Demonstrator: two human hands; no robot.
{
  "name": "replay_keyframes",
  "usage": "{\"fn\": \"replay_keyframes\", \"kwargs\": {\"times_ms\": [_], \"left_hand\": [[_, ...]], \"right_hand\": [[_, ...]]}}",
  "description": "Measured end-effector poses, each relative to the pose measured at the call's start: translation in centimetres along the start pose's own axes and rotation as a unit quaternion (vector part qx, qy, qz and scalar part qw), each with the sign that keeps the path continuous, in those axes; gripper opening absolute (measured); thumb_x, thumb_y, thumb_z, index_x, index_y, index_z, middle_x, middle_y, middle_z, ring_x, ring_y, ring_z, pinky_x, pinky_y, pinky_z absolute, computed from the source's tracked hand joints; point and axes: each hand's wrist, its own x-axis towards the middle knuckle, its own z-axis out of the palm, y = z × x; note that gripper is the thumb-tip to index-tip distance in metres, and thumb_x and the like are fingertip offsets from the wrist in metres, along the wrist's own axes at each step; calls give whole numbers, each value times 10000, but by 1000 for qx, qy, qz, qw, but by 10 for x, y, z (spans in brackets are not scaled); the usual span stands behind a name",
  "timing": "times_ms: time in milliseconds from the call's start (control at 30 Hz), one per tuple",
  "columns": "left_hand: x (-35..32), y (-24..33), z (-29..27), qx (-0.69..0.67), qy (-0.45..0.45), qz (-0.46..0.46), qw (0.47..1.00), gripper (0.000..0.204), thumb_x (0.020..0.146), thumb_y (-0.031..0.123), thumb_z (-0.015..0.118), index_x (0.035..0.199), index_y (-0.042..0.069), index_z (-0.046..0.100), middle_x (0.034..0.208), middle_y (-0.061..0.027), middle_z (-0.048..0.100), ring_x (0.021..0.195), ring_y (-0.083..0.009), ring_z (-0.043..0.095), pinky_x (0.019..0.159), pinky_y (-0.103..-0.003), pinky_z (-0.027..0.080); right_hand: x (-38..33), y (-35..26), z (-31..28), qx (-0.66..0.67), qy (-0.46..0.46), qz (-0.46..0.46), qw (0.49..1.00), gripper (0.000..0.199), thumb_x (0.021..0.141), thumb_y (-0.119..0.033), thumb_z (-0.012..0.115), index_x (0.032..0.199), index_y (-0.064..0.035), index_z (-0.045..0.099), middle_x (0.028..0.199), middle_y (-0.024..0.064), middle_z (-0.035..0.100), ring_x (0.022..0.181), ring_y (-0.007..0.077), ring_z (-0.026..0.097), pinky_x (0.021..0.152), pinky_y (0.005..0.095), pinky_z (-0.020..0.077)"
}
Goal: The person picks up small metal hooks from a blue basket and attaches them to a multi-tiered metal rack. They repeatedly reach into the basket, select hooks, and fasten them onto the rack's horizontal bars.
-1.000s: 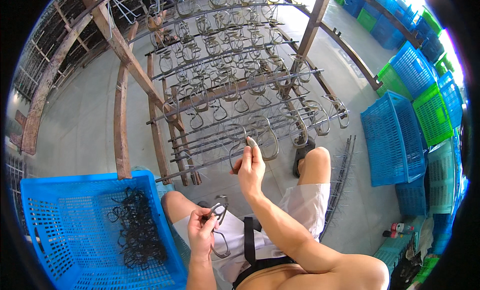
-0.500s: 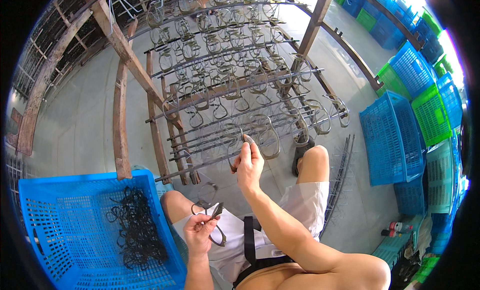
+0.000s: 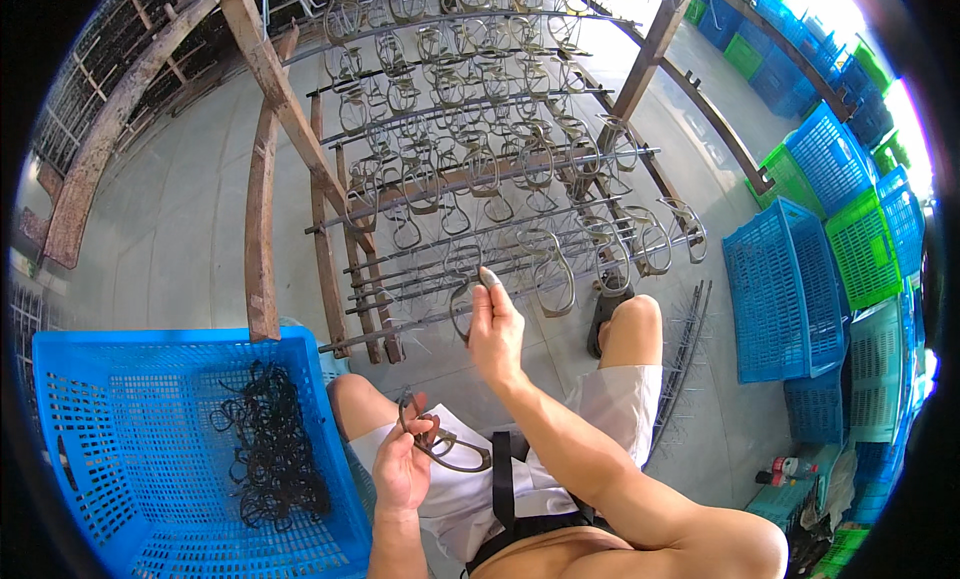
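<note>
Blue crate (image 3: 120, 449), one at left, holds a dark heap of frames (image 3: 270, 459), too tangled to count. Left hand (image 3: 400, 469), lower than a second ago, pinches a few loose frames (image 3: 450, 447) over the lap. Right hand (image 3: 497, 329), barely shifted, grips one frame (image 3: 462, 309) at the wire rack (image 3: 480, 159). Stacked crates (image 3: 830, 229) right.

The rack (image 3: 270, 89) is rough, weathered wood crossed by thin dull-grey metal rods (image 3: 480, 169). The frames (image 3: 555, 279) hung on them look like smooth, slightly shiny plastic, as does the dark frame (image 3: 455, 449) in the left hand (image 3: 400, 469). The crate (image 3: 90, 449) is glossy blue perforated plastic holding matt black frames (image 3: 270, 449). The floor (image 3: 170, 229) is pale, matt concrete. The shorts (image 3: 620, 399) are white cloth.
</note>
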Motion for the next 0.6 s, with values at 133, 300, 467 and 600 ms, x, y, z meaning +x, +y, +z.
{"fn": "replay_keyframes", "kwargs": {"times_ms": [133,300,467,600], "left_hand": [[-2,1,-1,120,-40,65,990,175,857,70,589,1016,2,617,1205,-74,459,968,-134,545,862,-277,464],[5,9,-6,175,-4,63,983,300,819,6,634,1111,27,569,1055,-14,482,803,-96,521,739,-251,480],[23,17,43,74,32,182,980,475,842,-10,512,1310,38,449,1050,-38,477,920,-128,473,818,-287,461],[35,19,53,126,53,194,971,458,851,8,522,1301,58,448,1134,-73,493,920,-131,476,848,-306,468]], "right_hand": [[4,-7,-9,17,-3,27,999,305,946,-181,494,1215,-40,521,513,-14,382,439,66,402,403,263,355],[-7,-18,-29,-227,-9,-120,967,449,901,-184,541,1302,-29,412,956,192,488,826,226,508,702,351,441],[-76,-45,-48,-140,-279,-220,924,497,841,-153,606,1278,0,426,1112,205,491,939,318,486,856,366,412],[-87,-26,-26,-40,-242,-141,959,351,863,-71,577,1202,-1,521,799,103,591,624,180,556,601,253,475]]}}
